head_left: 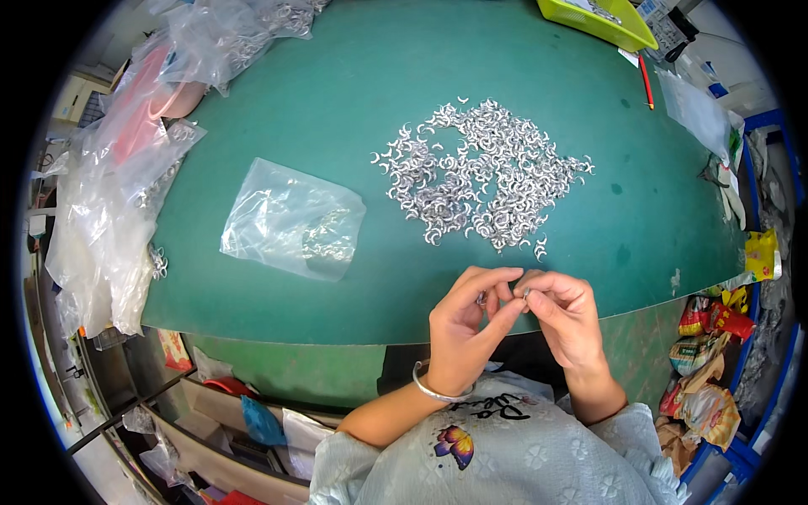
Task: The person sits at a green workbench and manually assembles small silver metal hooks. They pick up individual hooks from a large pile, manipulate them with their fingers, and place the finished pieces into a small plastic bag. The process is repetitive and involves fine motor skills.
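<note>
A spread pile of small silver crescent-shaped metal pieces [497, 172] lies on the green tabletop [353, 101]. Just on the near side of it, above the table's front edge, my two hands meet at the fingertips. Thumb and index finger of my right hand [571, 318] are closed on a small metal piece [526, 295], largely covered by the fingers. My left hand [467, 324], with a silver bangle at the wrist, pinches at the same piece. Something small and silvery also shows between its curled fingers. A clear plastic bag [290, 219] lies flat left of the pile.
Clear bags of metal parts [227, 38] crowd the far left, beside a pink basin [179, 99]. A yellow-green basket [602, 23] stands at the far right edge, near a red pencil [646, 82]. Snack packets [707, 404] fill the lower right, by blue shelving.
</note>
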Demonstrator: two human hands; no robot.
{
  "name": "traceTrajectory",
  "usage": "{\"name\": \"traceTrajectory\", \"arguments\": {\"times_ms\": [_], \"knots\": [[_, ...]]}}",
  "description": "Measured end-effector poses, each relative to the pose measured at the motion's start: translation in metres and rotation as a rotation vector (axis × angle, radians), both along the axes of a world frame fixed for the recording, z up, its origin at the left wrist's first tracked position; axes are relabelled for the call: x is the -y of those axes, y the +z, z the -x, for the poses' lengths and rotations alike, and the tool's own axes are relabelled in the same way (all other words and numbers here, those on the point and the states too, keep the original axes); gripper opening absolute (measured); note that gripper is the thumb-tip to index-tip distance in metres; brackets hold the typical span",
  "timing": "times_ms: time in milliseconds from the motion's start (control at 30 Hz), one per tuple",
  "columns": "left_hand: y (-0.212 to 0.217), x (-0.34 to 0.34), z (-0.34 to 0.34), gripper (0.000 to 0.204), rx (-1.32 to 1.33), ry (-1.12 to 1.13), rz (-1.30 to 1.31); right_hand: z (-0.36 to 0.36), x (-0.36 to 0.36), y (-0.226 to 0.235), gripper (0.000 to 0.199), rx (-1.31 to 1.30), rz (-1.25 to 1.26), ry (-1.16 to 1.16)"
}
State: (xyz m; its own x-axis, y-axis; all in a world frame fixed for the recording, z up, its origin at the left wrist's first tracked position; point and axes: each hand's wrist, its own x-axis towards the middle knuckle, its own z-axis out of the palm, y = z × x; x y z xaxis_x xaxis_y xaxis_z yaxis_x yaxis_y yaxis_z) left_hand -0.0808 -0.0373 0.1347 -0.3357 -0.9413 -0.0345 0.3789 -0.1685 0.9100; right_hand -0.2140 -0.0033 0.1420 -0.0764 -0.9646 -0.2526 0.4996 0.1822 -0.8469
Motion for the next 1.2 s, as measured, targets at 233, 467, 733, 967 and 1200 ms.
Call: {"name": "traceTrajectory", "arguments": {"times_ms": [233, 467, 733, 967, 1200], "knots": [[0.001, 0.006, -0.016, 0.018, 0.139, -0.105, 0.167, 0.003, -0.002, 0.012, 0.008, -0.138, 0.024, 0.109], [0.001, 0.003, -0.013, 0.015, -0.092, -0.084, -0.025, -0.007, -0.002, 0.018, 0.014, -0.563, 0.219, -0.029], [0.009, 0.001, -0.016, 0.016, -0.093, -0.118, -0.05, -0.005, -0.002, 0.021, 0.015, -0.679, 0.308, -0.087], [0.012, 0.0, -0.015, 0.017, -0.092, -0.121, 0.002, -0.005, -0.003, 0.02, 0.013, -0.692, 0.349, -0.107], [0.013, -0.002, -0.011, 0.015, -0.103, -0.142, -0.077, -0.003, -0.002, 0.019, 0.012, -0.699, 0.365, -0.064]]}}
